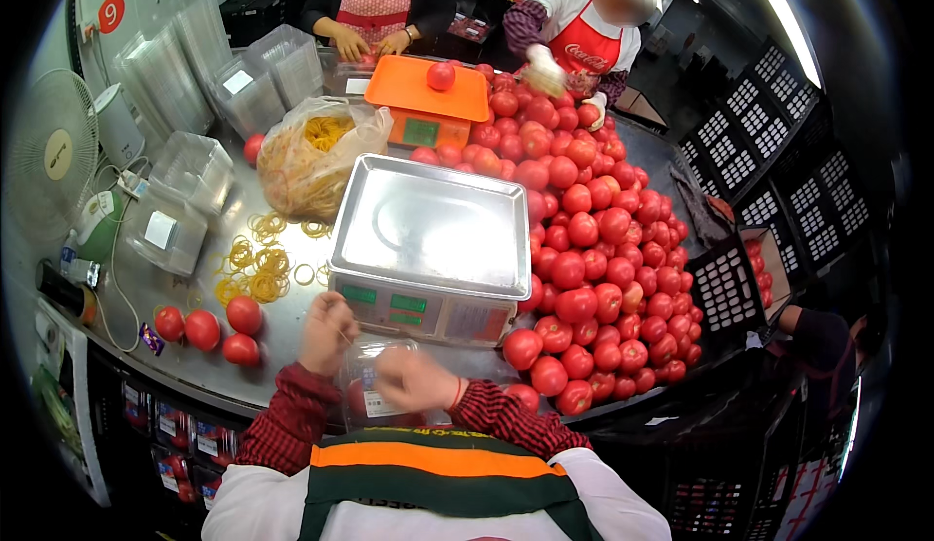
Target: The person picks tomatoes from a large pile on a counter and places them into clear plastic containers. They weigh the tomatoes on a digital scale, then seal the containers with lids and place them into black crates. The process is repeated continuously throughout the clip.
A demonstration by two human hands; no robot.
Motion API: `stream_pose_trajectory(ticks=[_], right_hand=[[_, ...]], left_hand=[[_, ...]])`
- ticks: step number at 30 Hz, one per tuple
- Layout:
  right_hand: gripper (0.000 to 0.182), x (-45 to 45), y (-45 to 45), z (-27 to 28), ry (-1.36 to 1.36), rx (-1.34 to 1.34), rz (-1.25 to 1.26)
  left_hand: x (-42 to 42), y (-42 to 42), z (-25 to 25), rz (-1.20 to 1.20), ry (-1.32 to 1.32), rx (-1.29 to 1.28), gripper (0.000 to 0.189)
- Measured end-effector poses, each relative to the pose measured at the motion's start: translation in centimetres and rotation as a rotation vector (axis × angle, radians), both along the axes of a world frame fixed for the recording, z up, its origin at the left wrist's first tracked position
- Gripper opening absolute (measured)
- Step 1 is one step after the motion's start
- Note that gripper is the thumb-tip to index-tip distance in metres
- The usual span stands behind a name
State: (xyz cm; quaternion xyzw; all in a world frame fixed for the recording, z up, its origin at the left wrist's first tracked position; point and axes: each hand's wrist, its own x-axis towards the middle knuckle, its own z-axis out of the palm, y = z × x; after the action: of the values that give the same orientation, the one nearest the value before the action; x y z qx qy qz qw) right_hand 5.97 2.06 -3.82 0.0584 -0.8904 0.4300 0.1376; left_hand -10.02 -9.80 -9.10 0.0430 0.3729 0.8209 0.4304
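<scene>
A clear plastic clamshell box (357,395) with a printed label and tomatoes inside sits at the table's near edge, right in front of me. My left hand (328,333) is at the box's upper left, its fingers pinched on a thin strand that looks like a rubber band. Over the box's right half is my right hand (419,380), blurred and hiding part of the lid; its grip is unclear. Just beyond both hands stands a weighing scale (430,227) with a bare steel pan and lit green displays. Loose yellow rubber bands (266,267) lie left of the scale.
Tomatoes (606,264) are heaped right of the scale; several more (202,329) lie at left. A bag of rubber bands (321,154), an orange scale (427,96), plastic boxes (175,205) and a fan (55,154) stand around. Two people work across the table.
</scene>
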Motion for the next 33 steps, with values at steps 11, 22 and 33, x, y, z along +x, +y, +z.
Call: stream_pose_trajectory(ticks=[11,22,33], right_hand=[[0.043,3.3,0.9,-9.2,-0.319,-0.292,-0.616],[0.068,2.7,-4.2,0.4,-0.390,-0.545,0.071],[0.031,0.9,-6.0,-3.9,-0.683,-0.418,0.247]], left_hand=[[0.2,-5.1,-5.0,-0.299,1.254,-0.663,0.040],[7.2,-11.6,-2.7,-0.080,0.207,-0.008,0.072],[3.4,-34.3,-3.9,1.243,-0.222,0.266,0.052]])
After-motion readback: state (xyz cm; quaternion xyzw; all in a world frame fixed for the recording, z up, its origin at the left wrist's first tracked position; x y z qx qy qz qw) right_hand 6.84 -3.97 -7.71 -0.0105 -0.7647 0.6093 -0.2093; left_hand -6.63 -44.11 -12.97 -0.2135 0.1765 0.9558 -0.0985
